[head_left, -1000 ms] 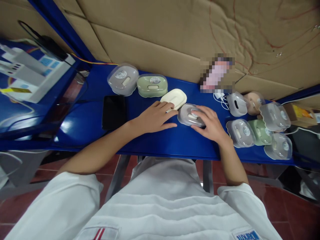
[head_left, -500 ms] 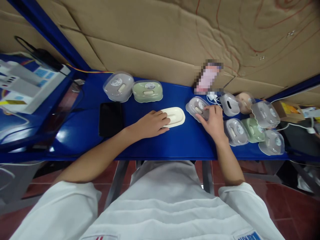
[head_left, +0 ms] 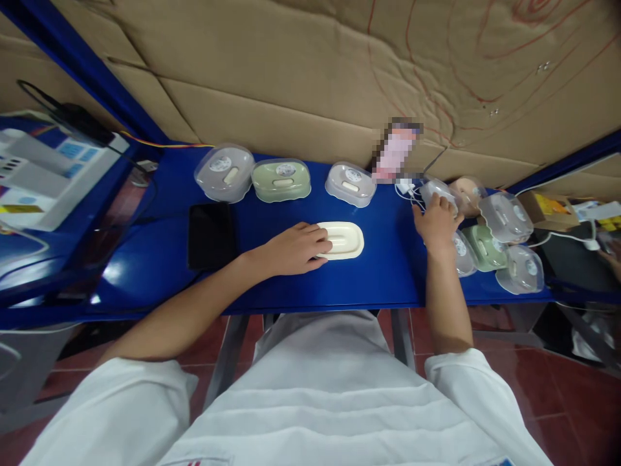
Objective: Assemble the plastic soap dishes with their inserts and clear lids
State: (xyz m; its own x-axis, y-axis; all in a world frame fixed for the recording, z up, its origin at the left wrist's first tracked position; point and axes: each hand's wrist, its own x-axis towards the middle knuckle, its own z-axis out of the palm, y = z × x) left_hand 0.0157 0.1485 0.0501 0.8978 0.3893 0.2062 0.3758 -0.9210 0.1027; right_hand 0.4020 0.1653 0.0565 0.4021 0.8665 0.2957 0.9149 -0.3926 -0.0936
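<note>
On the blue table, my left hand (head_left: 301,249) grips the left end of a cream oval soap dish (head_left: 350,240), with its fingers over the rim. My right hand (head_left: 436,223) is over a grey box with a clear lid (head_left: 431,189) at the right; its thumb is spread from the fingers, and the hand covers much of the box. At the back stand a grey soap box (head_left: 350,184), a green soap box (head_left: 281,180) and a larger grey soap box (head_left: 224,172), each under a clear lid with a round sticker.
Several more lidded boxes, among them a green one (head_left: 486,249), crowd the table's right end. A phone (head_left: 396,150) leans on the cardboard wall (head_left: 272,77), beside a white cable (head_left: 406,186). A black tablet-like slab (head_left: 211,234) lies left of my left hand.
The grey soap box that was under my right hand now stands farther back and left. My right hand has left it and moved right to another grey box. My left hand stays on the dish.
</note>
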